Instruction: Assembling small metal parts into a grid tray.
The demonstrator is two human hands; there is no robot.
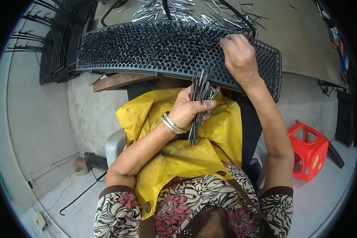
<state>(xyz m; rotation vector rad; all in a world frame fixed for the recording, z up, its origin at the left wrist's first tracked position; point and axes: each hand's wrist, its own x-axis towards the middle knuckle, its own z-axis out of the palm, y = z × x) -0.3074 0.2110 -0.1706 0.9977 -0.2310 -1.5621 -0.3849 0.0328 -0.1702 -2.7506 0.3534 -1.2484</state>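
A bundle of thin metal strips [202, 93] stands roughly upright in my left hand [186, 109], its fingers and thumb wrapped round the middle. Just beyond it lies a long black perforated rack [162, 47], set at a slight tilt. Dark pieces stick up from many holes across its left and middle parts, while bare round holes show toward the right end. My right hand [240, 55] is over the right part of the rack, fingers curled and pinched together. What the fingertips hold, if anything, is hidden.
Loose metal strips [162, 10] are heaped on the table [289, 47] behind the rack. Similar black racks with hooked rods [63, 43] stand at the left. A red plastic stool [311, 152] is on the floor at right. A yellow apron [178, 158] covers my lap.
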